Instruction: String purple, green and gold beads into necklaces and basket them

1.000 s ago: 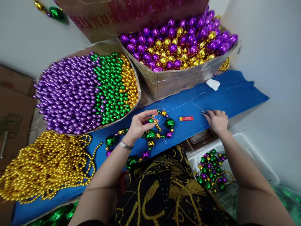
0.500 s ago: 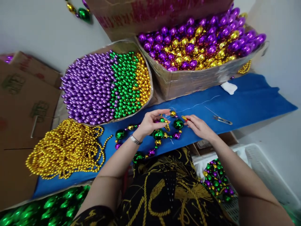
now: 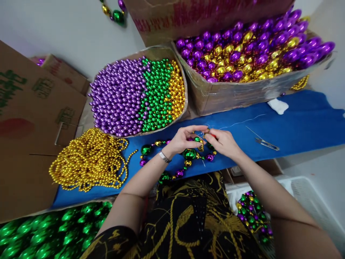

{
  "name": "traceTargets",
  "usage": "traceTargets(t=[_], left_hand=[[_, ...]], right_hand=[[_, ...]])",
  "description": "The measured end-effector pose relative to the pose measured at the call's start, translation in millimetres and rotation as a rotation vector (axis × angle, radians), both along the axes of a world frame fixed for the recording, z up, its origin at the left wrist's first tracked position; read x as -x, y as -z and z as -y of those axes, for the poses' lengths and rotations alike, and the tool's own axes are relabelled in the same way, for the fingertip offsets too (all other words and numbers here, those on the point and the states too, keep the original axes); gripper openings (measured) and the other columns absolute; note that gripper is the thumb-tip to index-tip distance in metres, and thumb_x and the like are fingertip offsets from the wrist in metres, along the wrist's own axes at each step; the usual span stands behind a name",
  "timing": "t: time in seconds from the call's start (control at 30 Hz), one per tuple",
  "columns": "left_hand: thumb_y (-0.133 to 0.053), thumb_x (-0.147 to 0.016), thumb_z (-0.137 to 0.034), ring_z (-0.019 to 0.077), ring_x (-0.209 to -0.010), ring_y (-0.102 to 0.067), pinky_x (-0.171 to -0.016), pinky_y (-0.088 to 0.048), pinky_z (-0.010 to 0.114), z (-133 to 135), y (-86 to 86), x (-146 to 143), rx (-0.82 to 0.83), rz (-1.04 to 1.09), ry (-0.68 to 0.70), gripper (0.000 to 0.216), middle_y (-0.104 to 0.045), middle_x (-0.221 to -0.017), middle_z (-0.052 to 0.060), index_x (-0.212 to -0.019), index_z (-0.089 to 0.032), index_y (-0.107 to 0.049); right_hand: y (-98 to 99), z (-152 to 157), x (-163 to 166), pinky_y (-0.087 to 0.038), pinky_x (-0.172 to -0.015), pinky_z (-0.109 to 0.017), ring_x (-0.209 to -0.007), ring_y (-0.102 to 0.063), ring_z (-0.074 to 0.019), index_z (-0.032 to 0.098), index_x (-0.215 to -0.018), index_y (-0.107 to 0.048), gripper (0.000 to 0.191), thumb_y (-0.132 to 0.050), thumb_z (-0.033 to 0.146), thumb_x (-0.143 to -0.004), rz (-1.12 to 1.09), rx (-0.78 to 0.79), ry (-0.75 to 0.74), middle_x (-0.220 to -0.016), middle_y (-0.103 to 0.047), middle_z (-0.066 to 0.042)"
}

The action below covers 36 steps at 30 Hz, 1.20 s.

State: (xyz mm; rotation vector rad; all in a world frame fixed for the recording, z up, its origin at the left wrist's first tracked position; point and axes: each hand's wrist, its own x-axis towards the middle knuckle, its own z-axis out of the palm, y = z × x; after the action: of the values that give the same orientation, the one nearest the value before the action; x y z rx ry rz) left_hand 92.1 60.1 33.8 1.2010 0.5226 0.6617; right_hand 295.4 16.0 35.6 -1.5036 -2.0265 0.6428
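My left hand is closed at the fingertips on a bead necklace of green, gold and purple beads. Small green and gold beads show between its thumb and fingers, along with fine white thread trailing off to the right. My right hand is pinched right beside the left fingertips. Between its fingers a bit of a small red and yellow thing shows; its kind is unclear. The rest of the necklace lies on the blue cloth below and left of my hands.
Cardboard boxes of purple, green and gold bead strings and larger purple and gold beads stand behind. Gold bead strands are piled left. Thread snips and a white cloth scrap lie right. A white basket stands lower right.
My right hand has moved left with the small red and yellow thing, up against my left fingertips. The whole view has shifted, so everything sits further right in the picture.
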Motion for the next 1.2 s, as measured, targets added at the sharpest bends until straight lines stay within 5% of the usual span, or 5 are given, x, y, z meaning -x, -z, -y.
traceTargets(t=[0.3,0.77,0.93,1.03,1.2], left_hand=[[-0.087,-0.065,-0.021,0.0164,-0.087,-0.073,-0.076,-0.059,0.027,0,1.1,3,0.017,0.043,0.014,0.059,-0.067,-0.128,0.011,-0.121,-0.023,-0.068],[-0.086,-0.066,-0.022,0.0178,-0.089,-0.073,-0.072,-0.06,0.025,4,-10.8,4,-0.037,-0.003,0.018,0.061,-0.067,-0.127,0.011,-0.123,-0.022,-0.066],[-0.081,-0.073,-0.024,0.0226,-0.097,-0.073,-0.075,-0.063,0.029,9,-38.2,6,-0.223,-0.04,-0.038,0.055,-0.066,-0.128,0.011,-0.126,-0.021,-0.065],[-0.079,-0.075,-0.022,0.0239,-0.097,-0.073,-0.079,-0.063,0.031,6,-63.4,7,-0.338,-0.037,-0.109,0.054,-0.067,-0.126,0.01,-0.127,-0.021,-0.065],[-0.08,-0.071,-0.015,0.0315,-0.108,-0.069,-0.083,-0.064,0.035,0,-121.0,7,-0.494,-0.051,-0.261,0.06,-0.064,-0.131,0.009,-0.129,-0.021,-0.065]], right_hand=[[1.2,-1,-1,-0.048,-0.076,-0.031,-0.083,-0.066,-0.0187,0.022,-0.087,-0.069,0.039,-0.038,0.043,-0.098,0.12,-0.171,-0.069,-0.09,-0.073,-0.006],[7.5,11,-19,-0.049,-0.082,-0.035,-0.089,-0.064,-0.0215,0.021,-0.105,-0.065,0.037,-0.042,0.048,-0.096,0.149,-0.253,-0.015,-0.096,-0.07,-0.008],[63.7,44,-72,-0.048,-0.07,-0.036,-0.089,-0.063,-0.0267,0.017,-0.111,-0.065,0.041,-0.041,0.048,-0.098,0.411,-0.128,0.4,-0.101,-0.07,-0.013],[86.9,58,-90,-0.046,-0.072,-0.043,-0.09,-0.06,-0.0319,0.017,-0.105,-0.07,0.042,-0.043,0.047,-0.096,0.614,-0.096,0.474,-0.099,-0.069,-0.018],[32.4,35,-51,-0.049,-0.092,-0.045,-0.107,-0.06,-0.0286,0.024,-0.127,-0.061,0.039,-0.046,0.044,-0.096,0.26,-0.293,0.231,-0.118,-0.066,-0.013]])
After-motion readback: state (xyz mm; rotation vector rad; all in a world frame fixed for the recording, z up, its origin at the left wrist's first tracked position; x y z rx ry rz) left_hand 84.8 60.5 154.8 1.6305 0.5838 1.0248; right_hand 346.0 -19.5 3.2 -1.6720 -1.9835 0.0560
